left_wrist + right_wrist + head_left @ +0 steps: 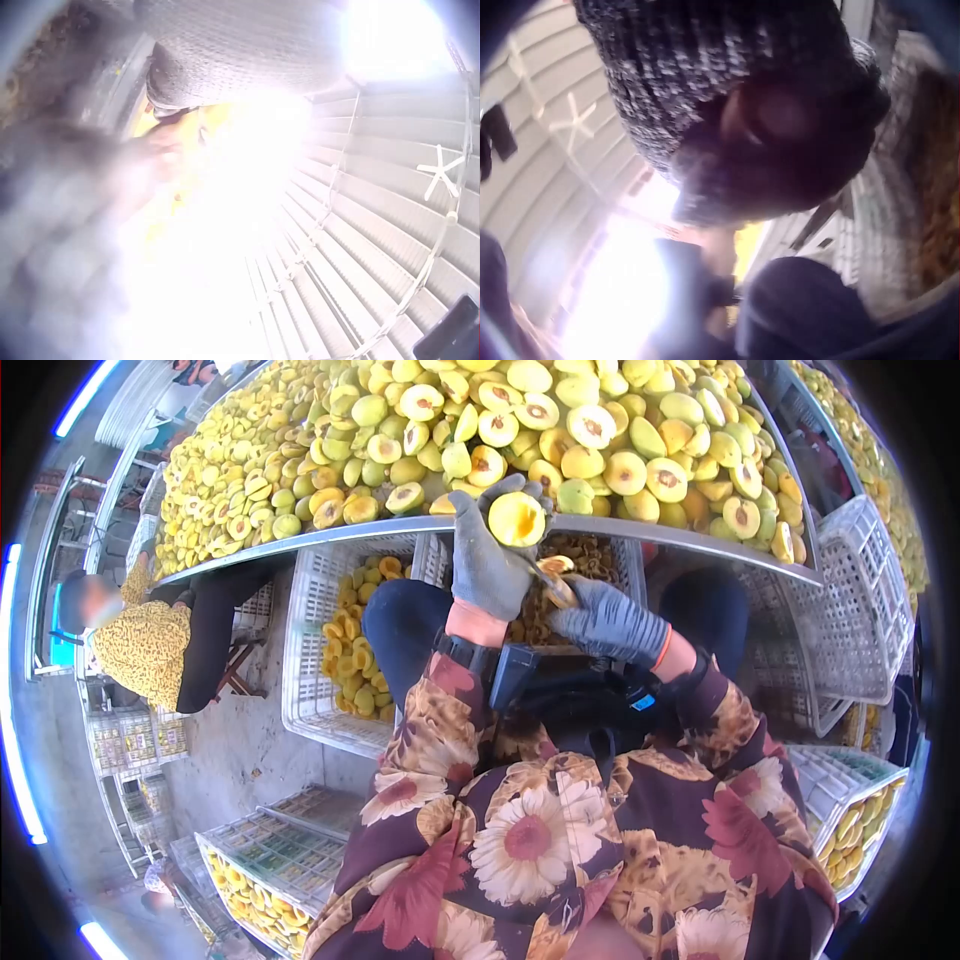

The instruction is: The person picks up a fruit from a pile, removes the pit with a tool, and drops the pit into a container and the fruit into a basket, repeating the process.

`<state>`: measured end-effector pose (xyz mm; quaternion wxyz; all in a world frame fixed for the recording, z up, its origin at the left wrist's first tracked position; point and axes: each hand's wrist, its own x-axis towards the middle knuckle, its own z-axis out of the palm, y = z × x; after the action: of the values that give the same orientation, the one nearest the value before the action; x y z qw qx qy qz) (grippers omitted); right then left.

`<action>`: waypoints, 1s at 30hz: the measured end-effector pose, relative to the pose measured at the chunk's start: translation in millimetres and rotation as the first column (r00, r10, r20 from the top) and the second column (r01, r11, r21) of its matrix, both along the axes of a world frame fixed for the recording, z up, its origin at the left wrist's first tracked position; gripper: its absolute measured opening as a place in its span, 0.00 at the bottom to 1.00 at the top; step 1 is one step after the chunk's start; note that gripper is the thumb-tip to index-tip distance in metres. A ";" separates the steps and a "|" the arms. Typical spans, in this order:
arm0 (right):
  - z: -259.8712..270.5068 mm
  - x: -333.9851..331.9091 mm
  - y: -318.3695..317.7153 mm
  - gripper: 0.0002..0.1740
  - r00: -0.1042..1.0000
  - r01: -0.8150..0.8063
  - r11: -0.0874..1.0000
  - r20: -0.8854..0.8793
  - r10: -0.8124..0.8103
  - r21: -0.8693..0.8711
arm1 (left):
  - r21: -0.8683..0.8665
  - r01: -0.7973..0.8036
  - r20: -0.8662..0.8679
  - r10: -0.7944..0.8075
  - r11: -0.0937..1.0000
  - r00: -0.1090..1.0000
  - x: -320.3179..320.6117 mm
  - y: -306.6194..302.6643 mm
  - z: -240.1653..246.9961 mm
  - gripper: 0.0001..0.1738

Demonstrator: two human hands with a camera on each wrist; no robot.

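- At the far left, another person in a yellow patterned top (145, 645) sits beside the long metal-rimmed surface (300, 547), which is heaped with cut yellow-green fruit halves (620, 430).
- Under that rim stands a white slatted plastic crate (305, 660), part-filled with yellow halves.
- Our left hand (487, 560), in a grey knitted glove, is raised at the rim. Its grip is clamped on a round yellow peach half (517, 518), fingers curled behind it and the cut face turned towards us.
- We judge the hold risky. The half sits high, near the fingertips, and wet flesh on knit could slip, dropping it past the rim to the crates below.
- Just right of and below it, our right hand (610, 622), in a darker grey glove, has its grip closed round a small pale thing (557, 588). We cannot tell whether it is a tool or a bit of fruit.
- That thing lies beside the left palm and under the peach half, near it but apart. If it is a blade, a skewed approach could jab the glove.
- Brown scraps (590, 558) fill the crate behind both hands.
- At the far right, a tilted white crate (860, 600) leans by the surface.
- Both wrist views are glare and blur, so they add nothing sure.
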<state>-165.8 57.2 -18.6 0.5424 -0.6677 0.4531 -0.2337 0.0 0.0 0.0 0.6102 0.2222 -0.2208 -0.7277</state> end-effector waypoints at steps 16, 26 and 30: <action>-31.1 1.4 0.9 0.19 0.726 -0.129 0.980 -0.687 -0.012 -0.154 | -0.284 -0.128 0.927 0.238 0.950 -0.291 103.2 -66.6 10.0 0.42; -16.0 -18.4 13.3 0.17 0.723 -0.061 0.995 -0.690 -0.010 -0.079 | -0.292 -0.158 0.940 0.313 0.943 0.133 75.0 -124.0 -22.0 0.31; -4.3 -1.1 0.5 0.18 0.870 0.062 0.952 -0.451 -0.199 -0.300 | -0.030 -0.128 0.548 0.123 0.991 0.827 67.5 -54.4 22.2 0.20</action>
<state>-166.9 57.7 -22.9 0.2989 -0.7410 0.5797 -0.1597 67.5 -54.4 22.2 0.5671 0.4376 -0.3683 -0.5927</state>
